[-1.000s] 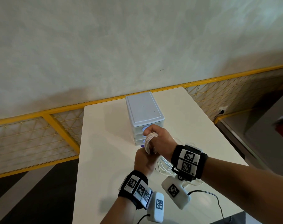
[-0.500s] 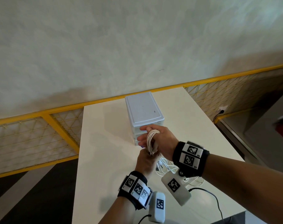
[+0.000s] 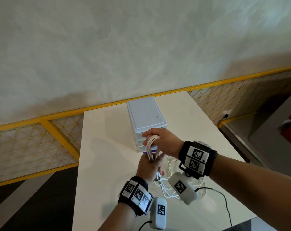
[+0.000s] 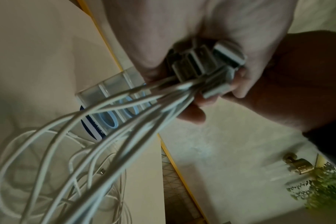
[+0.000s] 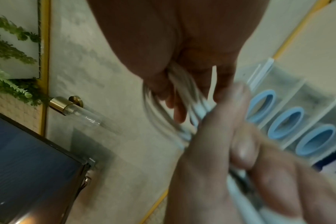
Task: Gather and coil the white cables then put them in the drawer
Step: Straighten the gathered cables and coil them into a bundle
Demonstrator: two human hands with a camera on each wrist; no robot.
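A bundle of white cables (image 3: 151,147) is looped round my right hand (image 3: 159,140), which hovers in front of the drawer unit (image 3: 146,114) with thumb and fingers reaching left. Just below it, my left hand (image 3: 149,165) grips the lower end of the loops. In the left wrist view the left hand (image 4: 211,72) clutches several plug ends (image 4: 197,63), and cable strands (image 4: 105,136) trail down to the table. The right wrist view shows the loops (image 5: 182,91) passing through the right hand (image 5: 182,63). More slack cable (image 3: 168,185) lies on the table beneath both wrists.
The white drawer unit has translucent drawers with blue oval handles (image 5: 288,121), all closed. It stands mid-table on a white table (image 3: 104,147). A yellow railing with mesh (image 3: 33,135) runs behind. A black wire (image 3: 224,202) lies near the table's front right.
My right hand has lifted slightly and stretched its fingers out from a fist, with the cable loops still round it. The left hand stays just below, holding the loops' lower end.
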